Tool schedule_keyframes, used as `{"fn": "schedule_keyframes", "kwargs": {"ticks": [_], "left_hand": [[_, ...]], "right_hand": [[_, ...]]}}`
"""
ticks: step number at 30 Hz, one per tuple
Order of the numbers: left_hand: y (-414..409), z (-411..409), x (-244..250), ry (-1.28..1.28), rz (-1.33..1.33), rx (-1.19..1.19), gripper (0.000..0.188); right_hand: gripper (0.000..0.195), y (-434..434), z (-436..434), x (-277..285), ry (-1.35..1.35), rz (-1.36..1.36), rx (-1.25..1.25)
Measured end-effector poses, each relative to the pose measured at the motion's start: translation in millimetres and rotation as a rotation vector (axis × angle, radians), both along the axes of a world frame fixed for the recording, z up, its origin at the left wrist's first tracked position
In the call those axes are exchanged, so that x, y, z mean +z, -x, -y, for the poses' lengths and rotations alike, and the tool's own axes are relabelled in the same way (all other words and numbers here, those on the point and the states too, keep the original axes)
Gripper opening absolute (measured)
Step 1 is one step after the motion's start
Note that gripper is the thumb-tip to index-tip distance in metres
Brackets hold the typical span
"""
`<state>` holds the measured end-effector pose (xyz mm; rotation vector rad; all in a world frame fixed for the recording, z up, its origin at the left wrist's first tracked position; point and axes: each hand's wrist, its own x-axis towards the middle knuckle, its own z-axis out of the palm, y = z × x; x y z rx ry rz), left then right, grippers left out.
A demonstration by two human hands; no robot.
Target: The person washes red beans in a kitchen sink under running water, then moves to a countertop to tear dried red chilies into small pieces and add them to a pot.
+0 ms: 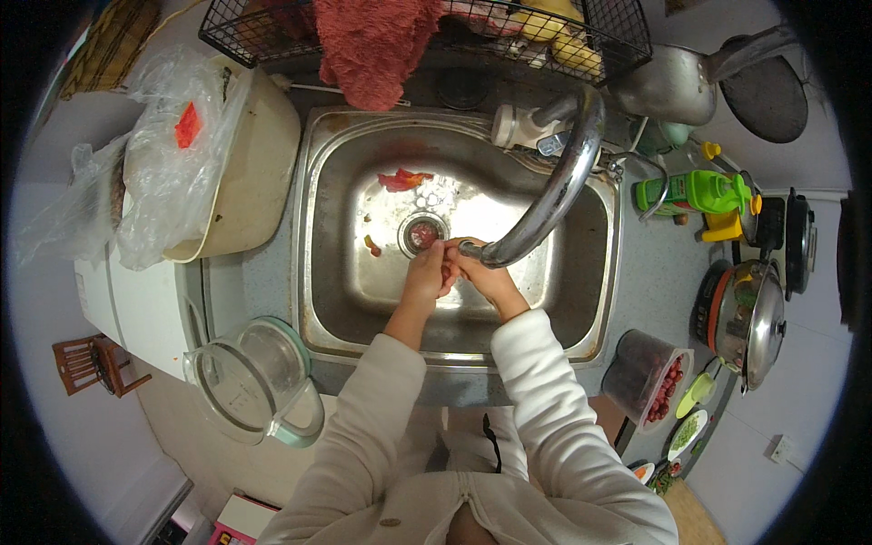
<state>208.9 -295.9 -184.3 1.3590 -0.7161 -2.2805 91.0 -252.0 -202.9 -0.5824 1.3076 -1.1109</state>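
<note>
My left hand point(425, 271) and my right hand point(488, 275) meet over a stainless steel sink point(381, 272), beneath the spout of a chrome faucet point(575, 174). Between them shows a small dark-red piece point(446, 274), probably a fruit, held in the curled fingers of my left hand. My right fingertips touch the left ones; the spout hides part of the right hand. Just beyond the hands is the drain point(424, 234), with reddish matter in it. A red-orange scrap point(404, 180) and a smaller brownish scrap point(372, 246) lie on the sink floor.
A clear plastic container of dark-red fruits point(647, 378) stands right of the sink. Left are a glass pitcher point(252, 381) and a cream bin with plastic bags point(259, 163). Behind hangs a red cloth point(378, 51) on a wire basket point(272, 34). A green bottle point(688, 193) stands right.
</note>
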Motion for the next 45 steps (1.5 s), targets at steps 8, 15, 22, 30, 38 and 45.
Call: {"fn": "schedule_keyframes", "kwargs": {"ticks": [8,15,22,30,38,45], "left_hand": [[5,-6,-22,0.342,0.047,-0.058,0.029],[12,-9,-3,0.442,0.112,0.097,0.021],[21,-7,-5,0.206,0.128,0.343,0.029],[0,-5,0,-0.055,-0.115,0.056,0.034],[-8,-6,6,-0.166,-0.24,0.107,0.031],[-4,-2,1,0.046,-0.046,-0.009,0.032]], "right_hand": [[0.021,-13,12,37,-0.136,-0.058,-0.183],[0.03,-9,17,45,-0.287,0.088,-0.11],[0.023,-16,11,29,-0.081,-0.049,-0.184],[0.017,-18,12,24,-0.176,0.138,-0.323],[0.017,-5,14,43,-0.228,0.238,-0.161],[0.018,-16,19,18,-0.031,-0.105,-0.096]]}}
